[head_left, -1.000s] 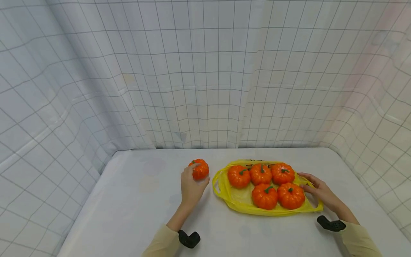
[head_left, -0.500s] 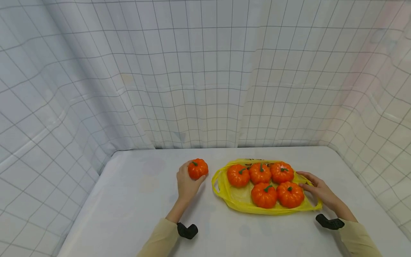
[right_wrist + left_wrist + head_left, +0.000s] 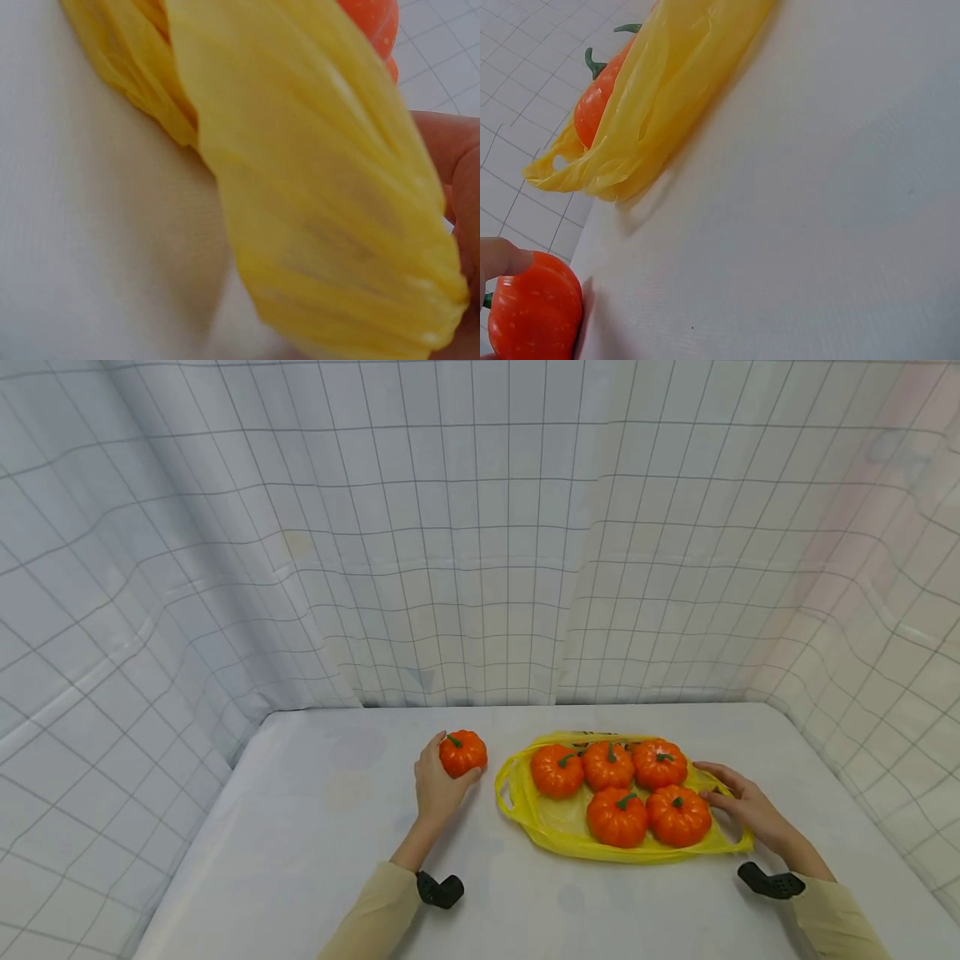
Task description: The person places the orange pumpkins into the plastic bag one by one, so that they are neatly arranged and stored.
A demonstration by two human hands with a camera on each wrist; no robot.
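Note:
In the head view my left hand [image 3: 438,785] is round a small orange pumpkin [image 3: 462,754] with a green stem, fingers along its left side and thumb at its near right. The thumb [image 3: 506,257] lies on the same pumpkin [image 3: 536,311] in the left wrist view. To the right is a yellow plastic bag [image 3: 558,839], spread wide with several similar pumpkins [image 3: 617,817] in its mouth. My right hand [image 3: 753,810] holds the bag's right end by the handle, thumb over the edge. The bag [image 3: 300,187] hides most of that hand in the right wrist view.
Everything lies on a white tabletop [image 3: 300,827]. White curtains [image 3: 465,568] with a dark grid hang behind and at both sides. A black wrist device [image 3: 440,890] sits at the left cuff and another black device [image 3: 771,882] at the right.
My left hand has shifted slightly left, its fingers going from over the pumpkin's top to its left side, so more of the pumpkin shows. The right hand and bag stay nearly still.

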